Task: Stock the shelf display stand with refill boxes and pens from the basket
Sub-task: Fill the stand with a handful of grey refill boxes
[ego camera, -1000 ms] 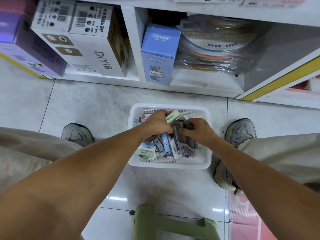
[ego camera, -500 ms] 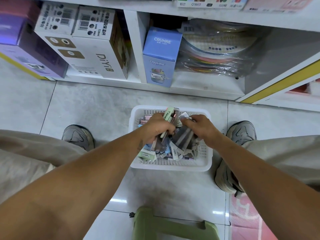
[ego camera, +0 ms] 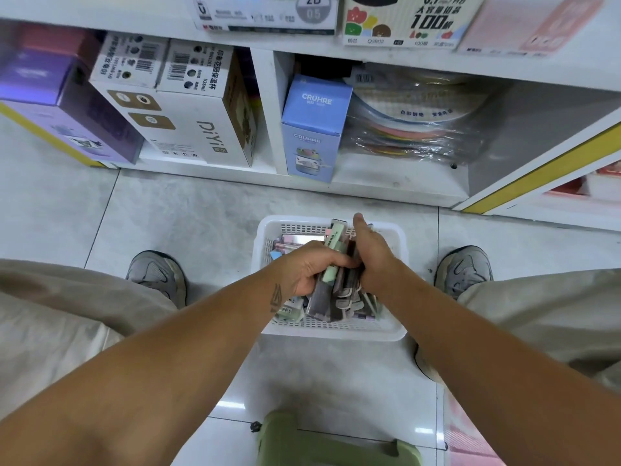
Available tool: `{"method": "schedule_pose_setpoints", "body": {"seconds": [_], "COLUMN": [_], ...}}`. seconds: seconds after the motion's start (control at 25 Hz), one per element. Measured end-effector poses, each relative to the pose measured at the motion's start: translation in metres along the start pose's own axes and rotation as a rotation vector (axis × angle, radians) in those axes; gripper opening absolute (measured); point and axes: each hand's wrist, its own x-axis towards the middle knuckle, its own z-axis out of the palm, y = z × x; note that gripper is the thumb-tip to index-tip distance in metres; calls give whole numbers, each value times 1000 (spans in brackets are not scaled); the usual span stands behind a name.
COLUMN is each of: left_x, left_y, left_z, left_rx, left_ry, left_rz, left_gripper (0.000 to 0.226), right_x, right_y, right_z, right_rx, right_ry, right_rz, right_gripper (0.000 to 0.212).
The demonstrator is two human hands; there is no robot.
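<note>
A white plastic basket (ego camera: 400, 237) stands on the floor between my feet, with several small refill boxes inside. My left hand (ego camera: 302, 270) grips a bundle of slim refill boxes (ego camera: 331, 264), green, grey and dark ones, raised upright over the basket. My right hand (ego camera: 373, 255) presses against the right side of the same bundle, thumb pointing up and fingers wrapped round the boxes. More boxes (ego camera: 289, 309) lie loose under the hands. The display stand is out of view.
A white shelf unit (ego camera: 268, 105) faces me, holding DiYi cartons (ego camera: 201, 129), a blue CRUHRE box (ego camera: 312, 129) and wrapped coloured discs (ego camera: 413, 129). Lead-refill packs (ego camera: 403, 18) hang above. My shoes (ego camera: 158, 274) flank the basket. A green stool (ego camera: 336, 445) stands below.
Both hands have gathered boxes out of the basket into one upright bundle and lifted it. The camera has tilted upward, showing more of the shelf.
</note>
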Motion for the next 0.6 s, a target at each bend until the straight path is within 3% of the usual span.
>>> {"method": "schedule_pose_setpoints", "body": {"seconds": [0.08,0.16,0.28,0.6], "left_x": [-7,-15,-30,-92], "left_y": [4,8,17,69], "left_z": [-2,-4,-6,21], "left_rx": [-21,-15,-8,38], "left_ry": [60,107,133,89], "left_rz": [36,70,118,244], "left_gripper": [29,30,27,23], "right_x": [-11,-20,-35,-113], "right_y": [-8,-11,-20,-71], "right_z": [-6,-13,-18,-26], "right_rx": [236,264,39,-354], "right_ry": [-114,-165,-169,-72], "right_rz": [42,10,-119,-416], "right_gripper": [50,44,20,14]}}
